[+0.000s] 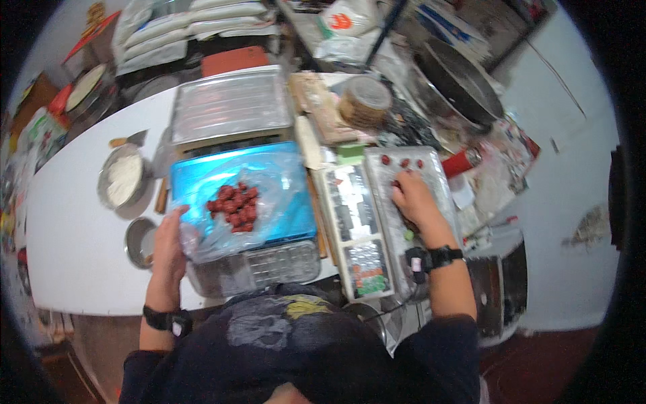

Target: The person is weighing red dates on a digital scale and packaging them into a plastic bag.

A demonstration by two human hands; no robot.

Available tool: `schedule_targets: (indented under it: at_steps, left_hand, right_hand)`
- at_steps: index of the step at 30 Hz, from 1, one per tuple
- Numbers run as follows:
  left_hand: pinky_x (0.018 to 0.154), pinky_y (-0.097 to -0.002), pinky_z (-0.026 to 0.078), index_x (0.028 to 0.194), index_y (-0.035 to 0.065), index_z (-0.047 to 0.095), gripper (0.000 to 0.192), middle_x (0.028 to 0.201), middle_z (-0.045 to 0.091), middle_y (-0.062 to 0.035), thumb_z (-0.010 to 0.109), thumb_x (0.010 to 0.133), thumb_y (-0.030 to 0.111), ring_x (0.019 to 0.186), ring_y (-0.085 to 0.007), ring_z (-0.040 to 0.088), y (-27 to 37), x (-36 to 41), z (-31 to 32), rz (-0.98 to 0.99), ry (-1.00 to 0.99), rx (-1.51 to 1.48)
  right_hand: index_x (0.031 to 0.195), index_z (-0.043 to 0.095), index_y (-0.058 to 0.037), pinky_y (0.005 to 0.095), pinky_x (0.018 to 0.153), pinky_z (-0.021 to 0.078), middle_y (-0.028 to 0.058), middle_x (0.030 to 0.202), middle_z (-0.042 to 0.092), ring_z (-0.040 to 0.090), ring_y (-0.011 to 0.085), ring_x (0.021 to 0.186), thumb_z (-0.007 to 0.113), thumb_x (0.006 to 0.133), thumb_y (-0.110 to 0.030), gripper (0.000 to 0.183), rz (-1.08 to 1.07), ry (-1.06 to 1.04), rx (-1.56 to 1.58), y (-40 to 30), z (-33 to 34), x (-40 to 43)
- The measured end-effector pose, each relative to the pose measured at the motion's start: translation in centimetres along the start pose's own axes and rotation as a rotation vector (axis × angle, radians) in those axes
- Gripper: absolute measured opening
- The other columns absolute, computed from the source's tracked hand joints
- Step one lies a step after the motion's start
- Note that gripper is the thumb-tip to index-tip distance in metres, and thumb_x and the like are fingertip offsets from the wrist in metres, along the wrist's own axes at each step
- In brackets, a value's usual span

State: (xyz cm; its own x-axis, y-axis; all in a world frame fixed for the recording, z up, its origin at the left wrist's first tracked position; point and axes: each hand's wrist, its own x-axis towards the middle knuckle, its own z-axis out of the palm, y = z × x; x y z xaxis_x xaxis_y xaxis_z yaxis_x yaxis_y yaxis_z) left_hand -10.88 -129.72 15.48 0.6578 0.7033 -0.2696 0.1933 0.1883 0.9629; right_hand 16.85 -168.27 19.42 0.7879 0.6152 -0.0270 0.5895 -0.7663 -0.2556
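My right hand [416, 199] reaches down onto a long grey metal tray [376, 161] at the right, its fingertips at a small dark red lump that they partly cover. Several other dark red lumps [385, 160] lie along the tray's far end. My left hand [169, 242] is at the near left corner of a blue tray [298, 202], beside the edge of a clear plastic bag [202, 245]; whether it grips the plastic is unclear. On the plastic, in the middle of the blue tray, sits a pile of dark red, shiny lumps [234, 204].
A metal bowl of white powder [122, 177], a scraper [128, 140] and a small metal pot [139, 242] stand on the white table at left. Behind is a large metal tray [229, 106]. A white-framed case [353, 202], a red cylinder [462, 162] and a big round pan [456, 86] are to the right.
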Motion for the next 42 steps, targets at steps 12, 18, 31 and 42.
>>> schedule_targets:
  at_steps: [12, 18, 31, 42]
  left_hand:
    - [0.053, -0.0239, 0.041, 0.111, 0.0037, 0.054, 0.035, 0.075, 0.054, -0.0023, 0.046, 0.093, 0.032, 0.062, -0.0102, 0.051, 2.9, -1.8, -0.6, -0.176, -0.117, -0.192]
    - [0.056, -0.0228, 0.042, 0.112, 0.0039, 0.054, 0.035, 0.079, 0.055, -0.0029, 0.045, 0.093, 0.032, 0.064, -0.0101, 0.052, 3.0, -0.6, -0.4, -0.12, -0.178, -0.211]
    - [0.053, -0.0216, 0.04, 0.117, 0.0043, 0.051, 0.039, 0.071, 0.054, -0.0027, 0.048, 0.092, 0.035, 0.06, -0.0086, 0.051, 2.7, -0.5, 0.6, -0.115, -0.117, -0.195]
    - [0.052, -0.0218, 0.039, 0.112, 0.0042, 0.052, 0.035, 0.067, 0.054, -0.0017, 0.046, 0.093, 0.032, 0.058, -0.0083, 0.051, 3.3, -0.9, 2.2, -0.15, -0.103, -0.115]
  right_hand:
    - [0.093, 0.048, -0.0004, 0.0448, 0.069, 0.0421, 0.0237, 0.091, 0.049, 0.05, 0.0419, 0.082, 0.055, 0.081, -0.011, 0.017, -0.017, 0.091, 0.032, -1.9, -2.1, -1.3]
    - [0.095, 0.051, -0.0003, 0.0312, 0.068, 0.043, 0.0148, 0.085, 0.052, 0.053, 0.0271, 0.077, 0.052, 0.081, -0.004, 0.015, -0.395, 0.101, 0.371, -17.1, -3.8, 1.1]
    - [0.099, 0.052, -0.0024, 0.0406, 0.07, 0.0453, 0.018, 0.092, 0.052, 0.053, 0.0351, 0.083, 0.062, 0.081, -0.024, 0.03, -0.272, 0.389, 0.271, -14.4, -0.1, 4.8]
    - [0.097, 0.056, -0.0026, 0.0473, 0.073, 0.0452, 0.0284, 0.097, 0.053, 0.056, 0.0425, 0.085, 0.049, 0.087, -0.041, 0.04, 0.455, 0.147, -0.182, 5.0, -0.9, 2.9]
